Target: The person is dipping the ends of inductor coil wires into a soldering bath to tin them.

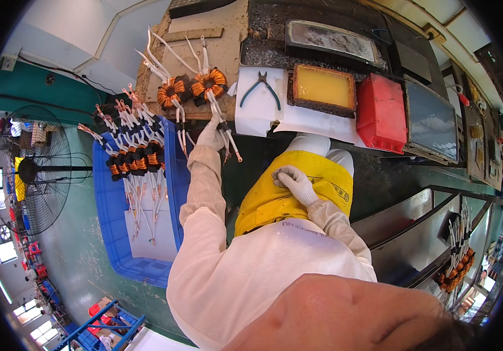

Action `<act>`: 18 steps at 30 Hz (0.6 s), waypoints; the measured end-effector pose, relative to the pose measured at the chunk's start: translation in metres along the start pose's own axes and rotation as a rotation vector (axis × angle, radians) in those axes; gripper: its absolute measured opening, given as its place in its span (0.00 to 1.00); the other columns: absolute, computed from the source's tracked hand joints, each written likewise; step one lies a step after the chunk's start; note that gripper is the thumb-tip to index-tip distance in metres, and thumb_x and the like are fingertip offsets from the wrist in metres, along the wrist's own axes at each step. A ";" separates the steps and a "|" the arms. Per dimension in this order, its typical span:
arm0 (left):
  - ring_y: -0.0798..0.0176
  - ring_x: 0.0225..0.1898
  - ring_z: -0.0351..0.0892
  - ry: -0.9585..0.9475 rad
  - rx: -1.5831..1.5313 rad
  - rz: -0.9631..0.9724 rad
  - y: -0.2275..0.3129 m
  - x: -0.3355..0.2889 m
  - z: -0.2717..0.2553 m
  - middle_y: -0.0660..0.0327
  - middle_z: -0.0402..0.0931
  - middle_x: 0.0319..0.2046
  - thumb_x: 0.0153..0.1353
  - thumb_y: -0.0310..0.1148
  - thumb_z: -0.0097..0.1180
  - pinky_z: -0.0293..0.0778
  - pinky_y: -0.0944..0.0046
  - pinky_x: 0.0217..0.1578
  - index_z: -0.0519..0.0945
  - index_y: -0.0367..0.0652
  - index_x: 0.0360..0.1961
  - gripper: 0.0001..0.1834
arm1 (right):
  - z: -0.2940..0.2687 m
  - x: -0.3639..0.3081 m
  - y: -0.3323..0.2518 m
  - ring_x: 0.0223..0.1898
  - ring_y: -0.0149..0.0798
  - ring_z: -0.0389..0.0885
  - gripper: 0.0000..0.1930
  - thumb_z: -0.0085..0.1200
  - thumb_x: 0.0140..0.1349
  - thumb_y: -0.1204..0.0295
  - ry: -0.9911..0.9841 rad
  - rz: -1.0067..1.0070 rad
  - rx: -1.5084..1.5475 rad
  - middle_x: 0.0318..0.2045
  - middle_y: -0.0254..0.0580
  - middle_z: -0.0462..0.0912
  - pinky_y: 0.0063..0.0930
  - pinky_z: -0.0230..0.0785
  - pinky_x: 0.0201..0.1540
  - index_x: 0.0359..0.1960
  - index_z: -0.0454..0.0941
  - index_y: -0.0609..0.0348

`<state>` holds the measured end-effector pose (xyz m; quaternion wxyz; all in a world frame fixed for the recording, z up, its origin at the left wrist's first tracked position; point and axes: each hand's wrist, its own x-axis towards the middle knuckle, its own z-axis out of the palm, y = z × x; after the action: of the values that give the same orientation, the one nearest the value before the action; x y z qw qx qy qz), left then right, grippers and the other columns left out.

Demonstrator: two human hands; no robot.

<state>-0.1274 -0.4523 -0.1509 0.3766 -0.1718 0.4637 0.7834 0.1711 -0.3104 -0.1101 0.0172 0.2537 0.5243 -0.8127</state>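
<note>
My left hand (209, 136), in a pale glove, reaches to the front edge of the workbench. Its fingers are closed around the hanging wire leads of a copper-wound toroidal coil (209, 83), which sits at the bench edge with other leads pointing up and away. A second toroidal coil (172, 92) lies just left of it, its leads hanging over the edge too. In front of my yellow apron (269, 196), my right hand (296, 182) is gloved, with fingers curled in and nothing visible in them.
Pliers (261, 92) lie on white paper, beside a tray of amber material (323, 88) and a red bin (382, 114). Left of me, a blue crate (108, 234) holds several coils (137, 158); a fan (29, 169) stands beyond. More coils (457, 269) hang at right.
</note>
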 end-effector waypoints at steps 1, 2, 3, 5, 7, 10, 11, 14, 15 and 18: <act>0.71 0.23 0.68 0.013 0.105 0.017 0.001 0.000 0.001 0.69 0.69 0.24 0.64 0.51 0.59 0.72 0.69 0.25 0.80 0.47 0.42 0.19 | -0.001 -0.001 0.000 0.44 0.30 0.81 0.11 0.48 0.70 0.72 -0.002 0.007 0.004 0.46 0.41 0.81 0.22 0.74 0.52 0.49 0.74 0.64; 0.73 0.17 0.62 0.052 0.225 0.029 0.002 0.001 0.003 0.70 0.66 0.21 0.64 0.52 0.59 0.64 0.73 0.18 0.80 0.48 0.39 0.18 | -0.002 0.000 0.001 0.44 0.30 0.81 0.11 0.48 0.70 0.72 -0.004 0.012 0.004 0.46 0.41 0.81 0.22 0.74 0.52 0.49 0.74 0.64; 0.73 0.17 0.62 0.056 0.224 0.028 0.003 0.000 0.004 0.70 0.66 0.21 0.64 0.52 0.59 0.64 0.73 0.18 0.80 0.48 0.39 0.18 | -0.004 0.001 0.002 0.46 0.33 0.81 0.13 0.49 0.70 0.71 -0.012 0.019 0.000 0.48 0.42 0.81 0.23 0.72 0.53 0.51 0.74 0.64; 0.75 0.18 0.61 0.066 0.511 0.081 0.006 -0.002 0.008 0.72 0.66 0.21 0.66 0.50 0.57 0.62 0.73 0.20 0.80 0.47 0.37 0.16 | -0.005 0.002 0.004 0.48 0.35 0.81 0.14 0.49 0.70 0.70 -0.024 0.027 -0.006 0.49 0.44 0.81 0.25 0.71 0.55 0.53 0.73 0.64; 0.75 0.17 0.60 0.088 0.524 0.056 0.009 -0.004 0.014 0.71 0.66 0.21 0.66 0.50 0.57 0.60 0.73 0.18 0.78 0.47 0.36 0.16 | -0.006 0.002 0.005 0.48 0.35 0.81 0.14 0.49 0.70 0.69 -0.022 0.010 -0.022 0.49 0.44 0.81 0.25 0.71 0.55 0.53 0.73 0.64; 0.71 0.21 0.68 0.062 0.469 -0.043 0.017 -0.016 0.021 0.68 0.70 0.23 0.66 0.50 0.56 0.64 0.69 0.22 0.78 0.47 0.37 0.16 | -0.007 0.000 0.004 0.47 0.35 0.81 0.15 0.49 0.70 0.70 -0.009 0.010 -0.025 0.50 0.43 0.81 0.24 0.71 0.55 0.53 0.73 0.64; 0.67 0.25 0.71 0.034 0.310 -0.045 0.017 -0.018 0.020 0.65 0.72 0.24 0.68 0.49 0.54 0.69 0.64 0.27 0.77 0.46 0.38 0.16 | -0.006 0.000 0.003 0.47 0.35 0.81 0.15 0.49 0.70 0.70 -0.007 0.007 -0.024 0.50 0.43 0.81 0.24 0.71 0.55 0.53 0.73 0.64; 0.58 0.34 0.75 -0.045 0.108 -0.044 0.017 -0.020 0.016 0.60 0.75 0.29 0.70 0.46 0.52 0.75 0.51 0.39 0.77 0.44 0.40 0.16 | -0.006 -0.003 0.005 0.47 0.35 0.82 0.15 0.49 0.70 0.69 -0.005 0.017 0.003 0.50 0.44 0.81 0.24 0.71 0.55 0.53 0.73 0.64; 0.54 0.39 0.77 -0.092 0.061 -0.039 0.018 -0.020 0.014 0.57 0.76 0.32 0.70 0.45 0.50 0.75 0.44 0.46 0.76 0.43 0.41 0.15 | -0.008 -0.001 0.008 0.47 0.35 0.82 0.15 0.49 0.70 0.69 -0.006 0.015 0.013 0.50 0.44 0.81 0.24 0.71 0.55 0.53 0.73 0.64; 0.52 0.37 0.79 -0.102 0.158 -0.002 0.022 -0.008 0.002 0.54 0.76 0.35 0.71 0.43 0.49 0.79 0.41 0.45 0.75 0.40 0.42 0.15 | -0.007 -0.001 0.007 0.47 0.35 0.82 0.15 0.49 0.70 0.69 -0.018 0.022 0.011 0.49 0.43 0.81 0.24 0.72 0.54 0.53 0.73 0.64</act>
<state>-0.1390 -0.4604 -0.1319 0.4129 -0.1018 0.5041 0.7517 0.1773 -0.3078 -0.1177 0.0292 0.2523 0.5169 -0.8175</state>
